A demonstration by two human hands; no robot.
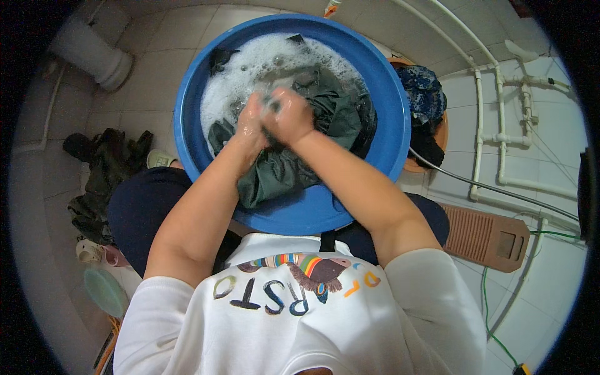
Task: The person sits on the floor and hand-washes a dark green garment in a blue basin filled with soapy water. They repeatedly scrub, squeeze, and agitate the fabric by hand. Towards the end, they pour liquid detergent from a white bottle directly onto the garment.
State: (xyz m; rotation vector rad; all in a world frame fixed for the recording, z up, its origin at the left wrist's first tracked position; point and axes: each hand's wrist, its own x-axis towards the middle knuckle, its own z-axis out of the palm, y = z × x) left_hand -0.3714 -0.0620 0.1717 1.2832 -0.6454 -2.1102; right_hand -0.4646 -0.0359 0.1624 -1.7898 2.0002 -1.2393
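Note:
Both of my hands are over a large blue tub (389, 153) of soapy water. My left hand (251, 122) and my right hand (290, 114) are wet and close together, closed on a bunched fold of a dark green garment (340, 119). Between them the gripped cloth is slightly blurred, and some fingertips are hidden. The garment spreads through the tub, and one part of it drapes toward the near rim. White suds (219, 94) float along the far and left sides, with dark bits of fabric poking through.
Right of the tub, an orange-brown basin (442, 134) holds dark and blue patterned clothes (422, 94). A brown washboard (481, 234) lies nearer, beside a green cord and white wall pipes (480, 125). On the left are dark clothes (103, 175) and a light clog (89, 251).

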